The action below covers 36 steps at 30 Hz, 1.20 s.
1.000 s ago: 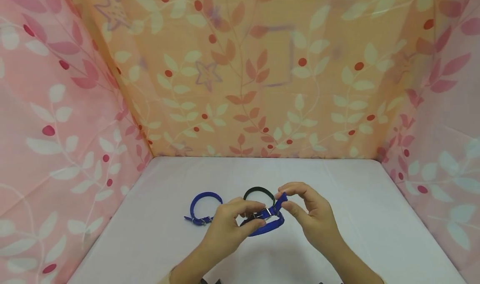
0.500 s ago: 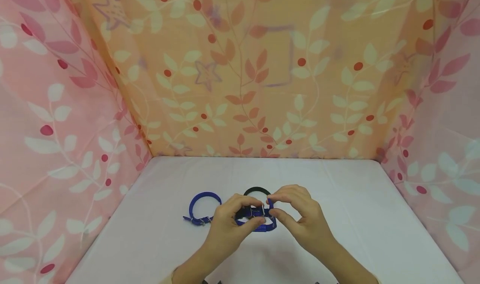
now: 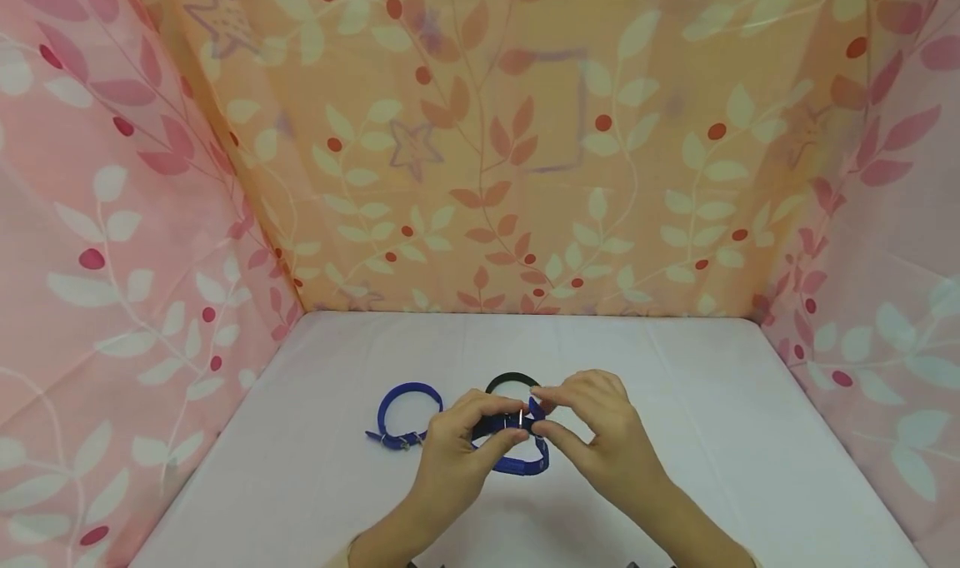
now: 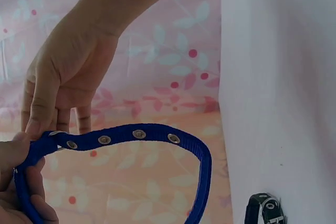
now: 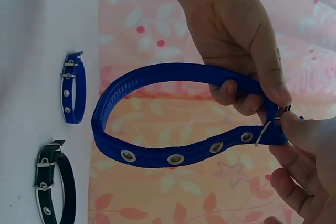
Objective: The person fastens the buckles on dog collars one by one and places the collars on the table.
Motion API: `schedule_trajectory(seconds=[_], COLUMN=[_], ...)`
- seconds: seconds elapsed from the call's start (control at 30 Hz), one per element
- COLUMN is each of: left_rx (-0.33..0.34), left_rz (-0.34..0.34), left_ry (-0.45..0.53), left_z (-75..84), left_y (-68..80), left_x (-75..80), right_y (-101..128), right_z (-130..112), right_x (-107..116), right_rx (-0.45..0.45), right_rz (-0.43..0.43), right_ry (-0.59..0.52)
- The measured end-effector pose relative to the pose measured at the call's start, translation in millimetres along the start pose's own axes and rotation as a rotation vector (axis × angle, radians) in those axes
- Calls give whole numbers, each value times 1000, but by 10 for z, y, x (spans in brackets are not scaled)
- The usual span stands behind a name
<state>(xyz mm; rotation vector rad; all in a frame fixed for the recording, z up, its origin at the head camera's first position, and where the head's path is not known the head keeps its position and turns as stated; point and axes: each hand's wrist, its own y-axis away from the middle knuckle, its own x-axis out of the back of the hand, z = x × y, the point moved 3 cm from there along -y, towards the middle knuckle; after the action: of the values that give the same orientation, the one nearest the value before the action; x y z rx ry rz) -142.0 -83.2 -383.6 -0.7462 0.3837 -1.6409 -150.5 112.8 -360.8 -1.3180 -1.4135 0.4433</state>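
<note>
Above the white table [image 3: 675, 435] both hands hold a blue collar [image 3: 521, 464] bent into a loop. My left hand [image 3: 513, 421] pinches it at the metal buckle [image 5: 265, 129]. My right hand [image 3: 542, 412] pinches the strap's free end just beside the buckle. The right wrist view shows the blue collar [image 5: 157, 156] with its row of eyelets, the left hand [image 5: 236, 40] above and the right hand's fingers [image 5: 304, 156] at the buckle. In the left wrist view the blue collar [image 4: 139, 135] arcs from the left hand's fingers [image 4: 16, 182] past the right hand [image 4: 68, 77].
A second blue collar [image 3: 405, 414] lies buckled on the table left of the hands, and a black collar [image 3: 513, 381] lies just behind them. Pink and orange leaf-print cloth walls [image 3: 525, 176] close in the table on three sides.
My right hand has moved left, bringing the strap's free end up to the buckle in my left hand. The loop has grown smaller and rounder.
</note>
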Motion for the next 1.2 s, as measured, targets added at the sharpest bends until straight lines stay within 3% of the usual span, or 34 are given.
schedule_trajectory(seconds=[0.13,0.23,0.53,0.87,1.07,1.2], left_rx=[94,144,73,218,125,97], left_rz=[-12,-4,-44,-87,-94,-73], left_ry=[85,129,157,161,115,87], left_z=[-23,-38,-29,-58,-26,-2], left_y=[-1,1,-9,-25,-27,-32], left_x=[-3,8,-20,14,27,36], right_y=[2,-12,-20,-45,-54,-35], right_z=[2,-4,-38,-54,-74,-61], right_x=[-2,4,13,21,19,17], right_rx=[-19,41,181,146,141,101], right_rz=[34,40,-16,-18,-4,-38], right_ry=[4,12,13,36,-5,24])
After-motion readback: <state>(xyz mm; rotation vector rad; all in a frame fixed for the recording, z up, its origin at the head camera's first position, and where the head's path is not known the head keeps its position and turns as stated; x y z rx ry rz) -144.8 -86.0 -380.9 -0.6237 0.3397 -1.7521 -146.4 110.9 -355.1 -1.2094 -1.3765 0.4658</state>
